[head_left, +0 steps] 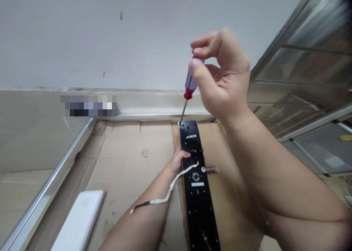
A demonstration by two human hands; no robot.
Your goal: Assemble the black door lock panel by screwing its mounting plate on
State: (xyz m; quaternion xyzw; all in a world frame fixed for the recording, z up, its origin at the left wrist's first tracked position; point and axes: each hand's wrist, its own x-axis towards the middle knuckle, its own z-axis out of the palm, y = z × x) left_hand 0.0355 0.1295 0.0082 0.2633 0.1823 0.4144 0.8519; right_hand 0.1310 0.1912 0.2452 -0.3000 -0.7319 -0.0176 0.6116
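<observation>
My left hand (178, 161) grips the long edge of a black door-lock panel (198, 207), which lies lengthwise on the cardboard and has a thin metallic rim. A cable (172, 186) wrapped in white, with a black end, trails from the panel across my left forearm. My right hand (220, 71) pinches a screwdriver (190, 84) by its clear purple handle, above which the fingers hide the butt. Its red collar and thin shaft point down, with the tip at the panel's top end. Whether the tip touches a screw is hard to tell.
Flattened cardboard (129, 159) covers the floor under the panel. A white flat panel (78, 221) lies at the lower left beside an aluminium strip (46, 185). A glass-and-metal frame (302, 71) leans at the right, and a pale wall (110, 34) rises behind.
</observation>
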